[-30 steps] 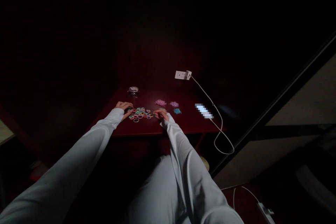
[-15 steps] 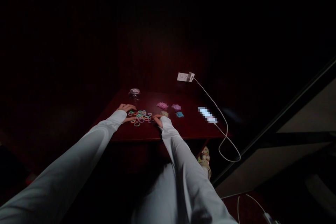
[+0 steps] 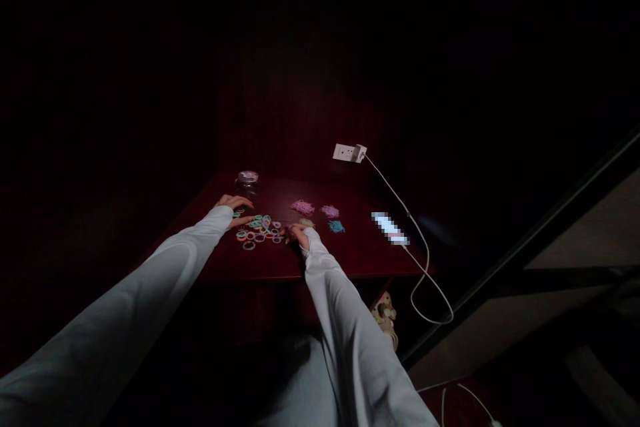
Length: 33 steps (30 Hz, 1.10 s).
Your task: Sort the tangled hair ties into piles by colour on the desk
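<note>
Colourful hair ties (image 3: 259, 237) lie in a loose, overlapping spread on the dark red table (image 3: 345, 260). At their left edge rests my left hand (image 3: 234, 204), fingers stretched out and thumb apart, with a few green ties partly under it. My right hand (image 3: 297, 235) is at the right edge of the spread. Its fingers are bent together and point left at the nearest ties; whether a tie is between them is too small to see. Just beyond it, a pale yellow pile of thin bands (image 3: 307, 222) is partly covered by this hand.
Behind are pink (image 3: 303, 207), purple (image 3: 330, 211) and blue (image 3: 337, 227) piles of thin bands. A clear jar (image 3: 247, 183) stands at the back left. A lit phone (image 3: 391, 228) lies right, its white cable (image 3: 429, 260) running to a wall socket (image 3: 345, 153).
The view has shifted slightly, so everything sits lower and further left. Some hair ties lie differently in the spread. My left thumb and fingers are more clearly apart; both hands stay beside the ties.
</note>
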Available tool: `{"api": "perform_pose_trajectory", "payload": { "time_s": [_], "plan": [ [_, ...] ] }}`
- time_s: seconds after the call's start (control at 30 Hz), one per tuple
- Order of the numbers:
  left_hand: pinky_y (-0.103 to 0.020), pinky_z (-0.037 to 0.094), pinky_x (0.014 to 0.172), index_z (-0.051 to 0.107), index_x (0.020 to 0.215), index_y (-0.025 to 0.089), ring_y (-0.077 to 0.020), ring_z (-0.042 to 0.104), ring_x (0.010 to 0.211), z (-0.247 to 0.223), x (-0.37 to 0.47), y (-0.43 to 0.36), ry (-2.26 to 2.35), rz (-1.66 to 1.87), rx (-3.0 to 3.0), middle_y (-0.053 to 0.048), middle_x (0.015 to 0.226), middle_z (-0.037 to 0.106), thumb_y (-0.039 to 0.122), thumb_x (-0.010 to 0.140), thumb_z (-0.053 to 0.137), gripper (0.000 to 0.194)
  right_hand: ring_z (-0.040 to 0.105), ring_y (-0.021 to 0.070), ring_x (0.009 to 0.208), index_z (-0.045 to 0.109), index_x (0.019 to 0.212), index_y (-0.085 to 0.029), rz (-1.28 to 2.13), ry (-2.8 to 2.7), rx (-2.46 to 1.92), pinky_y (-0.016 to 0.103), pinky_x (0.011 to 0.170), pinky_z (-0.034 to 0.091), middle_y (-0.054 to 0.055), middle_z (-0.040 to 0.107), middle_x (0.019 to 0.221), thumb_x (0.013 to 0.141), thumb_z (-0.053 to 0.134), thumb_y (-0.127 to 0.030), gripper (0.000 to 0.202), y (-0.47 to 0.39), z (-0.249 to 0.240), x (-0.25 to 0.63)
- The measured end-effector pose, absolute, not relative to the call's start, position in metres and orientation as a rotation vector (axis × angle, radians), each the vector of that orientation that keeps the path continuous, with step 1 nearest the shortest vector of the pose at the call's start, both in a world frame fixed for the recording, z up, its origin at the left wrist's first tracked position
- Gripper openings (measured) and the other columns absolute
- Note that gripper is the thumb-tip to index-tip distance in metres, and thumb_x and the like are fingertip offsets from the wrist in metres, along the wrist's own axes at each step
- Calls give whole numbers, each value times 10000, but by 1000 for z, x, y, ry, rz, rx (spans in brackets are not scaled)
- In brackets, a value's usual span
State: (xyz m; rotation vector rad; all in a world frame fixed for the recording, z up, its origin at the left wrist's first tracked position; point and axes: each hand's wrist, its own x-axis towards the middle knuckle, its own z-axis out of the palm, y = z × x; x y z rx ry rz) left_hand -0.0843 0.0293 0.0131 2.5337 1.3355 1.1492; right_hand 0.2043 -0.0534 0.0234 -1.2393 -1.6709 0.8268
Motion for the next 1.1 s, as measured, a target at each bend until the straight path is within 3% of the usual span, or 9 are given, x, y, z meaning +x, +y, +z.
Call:
{"api": "perform_pose_trajectory", "payload": {
  "time_s": [0.3, 0.47, 0.63, 0.83, 1.0, 1.1],
  "plan": [
    [-396, 471, 1037, 763, 1021, 260, -251, 623, 1131, 19, -78, 22, 1236, 1233, 2522, -55, 1214, 786, 437, 988, 584, 254, 548, 158, 651, 759, 839, -255, 624, -1581, -1303, 285, 711, 488, -40, 592, 649, 843, 678, -422, 186, -30, 24, 207],
    [-356, 463, 888, 584, 804, 238, -223, 545, 928, 30, -75, 11, 1188, 1126, 2667, -23, 885, 668, 532, 983, 602, 345, 542, 167, 636, 728, 771, -273, 593, -1567, -1326, 291, 671, 473, -32, 594, 638, 816, 664, -424, 169, -27, 24, 206],
    [-371, 437, 867, 483, 719, 238, -220, 504, 897, 39, -69, 1, 1110, 1008, 2795, 1, 808, 590, 647, 925, 646, 486, 594, 190, 674, 735, 776, -275, 626, -1521, -1320, 285, 661, 492, -8, 664, 666, 853, 580, -418, 225, -26, 32, 202],
    [-386, 420, 832, 496, 578, 221, -222, 540, 841, 32, -59, 7, 1059, 943, 2774, -12, 703, 591, 647, 899, 684, 566, 612, 198, 699, 731, 750, -278, 471, -1780, -1299, 297, 690, 480, 3, 683, 703, 908, 591, -424, 257, -28, 38, 195],
    [-369, 460, 845, 594, 586, 214, -204, 554, 803, 25, -53, 22, 1015, 882, 2666, -18, 683, 625, 536, 940, 650, 482, 617, 187, 741, 701, 713, -278, 352, -1962, -1343, 290, 769, 482, -9, 685, 714, 914, 669, -330, 210, -14, 44, 172],
    [-324, 497, 780, 614, 587, 224, -204, 567, 812, 24, -52, 29, 1010, 887, 2496, -26, 699, 641, 520, 968, 603, 482, 605, 193, 725, 641, 652, -271, 339, -1974, -1332, 294, 767, 476, -8, 648, 670, 942, 654, -314, 293, -1, 46, 159]
  ]
}}
